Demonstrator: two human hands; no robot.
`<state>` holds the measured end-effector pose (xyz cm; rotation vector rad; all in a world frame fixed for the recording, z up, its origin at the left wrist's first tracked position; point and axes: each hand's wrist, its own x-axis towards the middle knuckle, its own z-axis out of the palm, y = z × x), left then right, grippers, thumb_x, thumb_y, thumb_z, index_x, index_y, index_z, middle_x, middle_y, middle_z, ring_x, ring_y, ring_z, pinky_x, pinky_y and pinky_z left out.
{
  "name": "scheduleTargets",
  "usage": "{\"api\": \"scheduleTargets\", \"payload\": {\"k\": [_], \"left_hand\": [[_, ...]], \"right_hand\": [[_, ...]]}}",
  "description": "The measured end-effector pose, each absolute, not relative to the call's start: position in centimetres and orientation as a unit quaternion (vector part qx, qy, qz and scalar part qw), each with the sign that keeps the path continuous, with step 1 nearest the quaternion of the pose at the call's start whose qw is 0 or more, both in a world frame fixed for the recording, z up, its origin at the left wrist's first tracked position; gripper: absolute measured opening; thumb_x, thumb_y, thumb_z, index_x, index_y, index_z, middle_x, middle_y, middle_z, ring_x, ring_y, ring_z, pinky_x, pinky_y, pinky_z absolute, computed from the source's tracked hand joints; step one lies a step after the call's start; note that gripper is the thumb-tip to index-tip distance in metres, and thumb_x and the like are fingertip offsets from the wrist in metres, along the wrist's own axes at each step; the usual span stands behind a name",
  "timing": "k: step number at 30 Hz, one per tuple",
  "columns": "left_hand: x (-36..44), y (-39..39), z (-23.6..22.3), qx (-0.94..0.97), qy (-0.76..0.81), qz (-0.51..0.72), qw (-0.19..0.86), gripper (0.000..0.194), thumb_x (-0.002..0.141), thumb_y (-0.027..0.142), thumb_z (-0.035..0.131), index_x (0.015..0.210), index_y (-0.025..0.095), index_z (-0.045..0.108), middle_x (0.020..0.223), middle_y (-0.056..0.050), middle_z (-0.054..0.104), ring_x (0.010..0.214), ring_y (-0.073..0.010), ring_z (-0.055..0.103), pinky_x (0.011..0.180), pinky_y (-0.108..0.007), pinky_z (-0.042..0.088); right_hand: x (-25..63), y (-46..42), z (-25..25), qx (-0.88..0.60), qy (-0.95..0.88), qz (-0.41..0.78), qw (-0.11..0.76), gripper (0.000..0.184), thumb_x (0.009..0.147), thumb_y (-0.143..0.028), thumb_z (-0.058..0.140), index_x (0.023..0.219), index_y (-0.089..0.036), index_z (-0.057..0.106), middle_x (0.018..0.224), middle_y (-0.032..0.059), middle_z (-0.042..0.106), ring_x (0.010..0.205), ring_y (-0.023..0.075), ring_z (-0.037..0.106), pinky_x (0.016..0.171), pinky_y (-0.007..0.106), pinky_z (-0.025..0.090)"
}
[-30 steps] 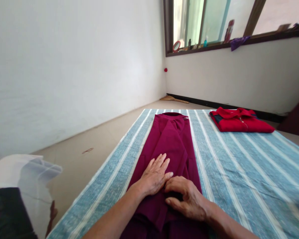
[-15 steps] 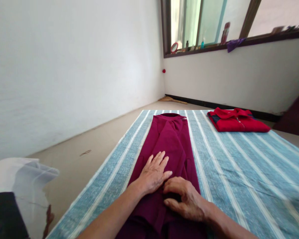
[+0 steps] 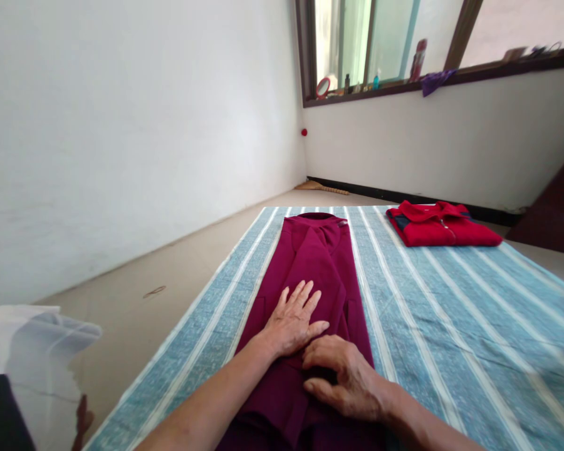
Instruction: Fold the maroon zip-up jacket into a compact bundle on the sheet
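Observation:
A maroon jacket (image 3: 305,257), its sides folded inward into a long narrow strip, lies face down on the striped bed cover (image 3: 418,300) with its collar at the far end. My left hand (image 3: 294,322) rests flat on the middle of it, fingers spread. Just right of and nearer than that, my right hand (image 3: 343,376) is curled, thumb and fingers bent around a bit of the maroon cloth; a small gap shows between thumb and forefinger. The near end of the jacket falls partly out of view between my forearms.
A folded red jacket (image 3: 444,225) with dark blue parts lies at the far right of the cover. White sheer material (image 3: 42,351) stands on the floor at the left. A broom (image 3: 322,186) lies by the far wall, below a windowsill with bottles and a round mirror (image 3: 323,87).
The view has shifted slightly, so everything sits a little further left. Both hands keep nearly the same place on the maroon jacket, the left one with its fingers spread a bit wider.

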<state>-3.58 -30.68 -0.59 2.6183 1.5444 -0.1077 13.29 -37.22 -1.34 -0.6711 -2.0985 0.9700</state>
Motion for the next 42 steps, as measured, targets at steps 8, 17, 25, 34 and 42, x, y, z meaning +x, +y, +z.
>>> {"api": "scheduleTargets", "payload": {"k": [8,17,25,34,42], "left_hand": [[-3.33,-30.76,0.0,0.85,0.52,-0.042,0.071,0.067,0.09,0.059,0.035,0.146,0.023,0.025,0.156,-0.007,0.011,0.144,-0.0274,0.004,0.111,-0.061,0.008],[-3.23,-30.75,0.2,0.845,0.526,-0.049,0.086,0.068,0.09,0.059,0.035,0.146,0.022,0.025,0.156,-0.006,0.011,0.144,-0.0263,0.004,0.112,-0.06,0.009],[-3.3,-30.73,-0.01,0.847,0.523,-0.04,0.083,0.068,0.09,0.059,0.035,0.146,0.023,0.025,0.156,-0.007,0.013,0.143,-0.0267,0.006,0.112,-0.059,0.009],[-3.29,-30.82,0.15,0.847,0.523,-0.04,0.089,0.069,0.09,0.061,0.033,0.147,0.023,0.024,0.156,-0.007,0.013,0.144,-0.0262,0.005,0.112,-0.059,0.009],[-3.28,-30.88,0.15,0.846,0.524,-0.04,0.089,0.068,0.09,0.059,0.036,0.146,0.023,0.024,0.156,-0.007,0.013,0.143,-0.027,0.005,0.112,-0.06,0.01]], "right_hand": [[13.23,-37.31,-1.29,-0.261,-0.816,0.372,0.358,0.012,0.079,-0.022,0.066,0.091,-0.019,0.065,0.095,0.0024,0.068,0.089,0.017,0.06,0.083,0.029,0.042],[13.26,-37.22,-1.61,-0.265,-0.818,0.365,0.357,0.014,0.078,-0.021,0.067,0.091,-0.02,0.065,0.095,0.0019,0.067,0.09,0.017,0.06,0.083,0.029,0.041],[13.31,-37.28,-1.34,-0.264,-0.822,0.367,0.347,0.013,0.08,-0.024,0.066,0.092,-0.019,0.065,0.097,0.0026,0.068,0.091,0.0173,0.06,0.085,0.029,0.042],[13.31,-37.35,-1.21,-0.265,-0.821,0.368,0.348,0.012,0.08,-0.024,0.064,0.091,-0.02,0.065,0.097,0.0035,0.068,0.091,0.0184,0.06,0.086,0.031,0.042],[13.27,-37.29,-1.26,-0.265,-0.825,0.368,0.339,0.011,0.081,-0.025,0.063,0.091,-0.02,0.065,0.095,0.0029,0.067,0.09,0.0178,0.06,0.085,0.03,0.042]]}}
